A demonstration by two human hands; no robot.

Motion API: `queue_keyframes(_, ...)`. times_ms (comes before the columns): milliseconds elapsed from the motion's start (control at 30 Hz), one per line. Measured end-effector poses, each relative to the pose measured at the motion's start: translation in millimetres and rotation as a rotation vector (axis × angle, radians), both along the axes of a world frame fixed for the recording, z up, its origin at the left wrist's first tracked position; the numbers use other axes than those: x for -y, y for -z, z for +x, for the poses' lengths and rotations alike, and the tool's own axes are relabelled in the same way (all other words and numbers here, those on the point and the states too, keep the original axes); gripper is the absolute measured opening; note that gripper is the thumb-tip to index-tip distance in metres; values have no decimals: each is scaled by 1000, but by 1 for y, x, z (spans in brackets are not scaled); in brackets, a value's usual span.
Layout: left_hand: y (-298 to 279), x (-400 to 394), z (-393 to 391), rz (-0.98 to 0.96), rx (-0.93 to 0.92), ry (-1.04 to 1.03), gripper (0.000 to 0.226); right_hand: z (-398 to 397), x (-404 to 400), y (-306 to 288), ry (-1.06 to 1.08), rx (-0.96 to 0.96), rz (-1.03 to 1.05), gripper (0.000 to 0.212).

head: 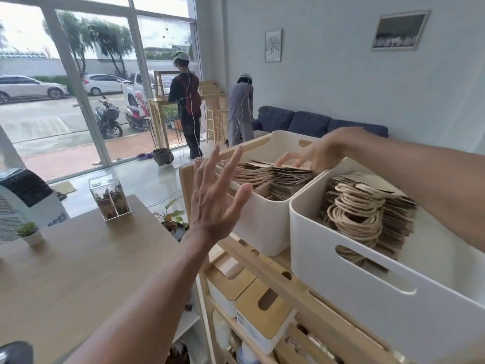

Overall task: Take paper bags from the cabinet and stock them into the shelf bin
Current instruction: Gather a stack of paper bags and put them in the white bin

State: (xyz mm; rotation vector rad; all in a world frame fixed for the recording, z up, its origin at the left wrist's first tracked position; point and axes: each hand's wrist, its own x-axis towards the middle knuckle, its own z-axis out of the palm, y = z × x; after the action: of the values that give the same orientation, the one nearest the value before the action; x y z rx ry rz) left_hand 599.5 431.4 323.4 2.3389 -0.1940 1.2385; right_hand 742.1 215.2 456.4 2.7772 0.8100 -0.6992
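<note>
Two white bins stand on top of a wooden shelf [265, 266]. The far bin [259, 219] holds a stack of flat brown paper bags [275, 177]. My right hand [312, 156] reaches over it, its spread fingertips resting on top of that stack. My left hand [215, 195] hovers open at the bin's near left corner, fingers apart, holding nothing. The near bin [354, 290] is packed with brown bags whose twisted rope handles [357, 214] show. No cabinet is in view.
A wooden table [78, 266] to the left carries a clear box [110, 198] and a small potted plant [29, 232]. Lower shelves hold white boxes with wooden lids [262, 311]. Two people [186, 109] stand by the window; a blue sofa [315, 122] lines the wall.
</note>
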Motion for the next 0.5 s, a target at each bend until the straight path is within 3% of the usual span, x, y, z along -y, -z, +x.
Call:
queue_keyframes(167,-2,0,-2,-12,-14,3,77,0,-9,0,39,-138,-117,96)
queue_keyframes(267,-3,0,-3,-37,-25,-1,71,4,-8,1,163,-283,89,89)
queue_keyframes(367,-4,-1,-2,-46,-30,2,69,2,-8,8,185,-309,262,71)
queue_keyframes(500,-1,1,1,-85,-3,8,70,-2,-16,18,165,-301,306,67)
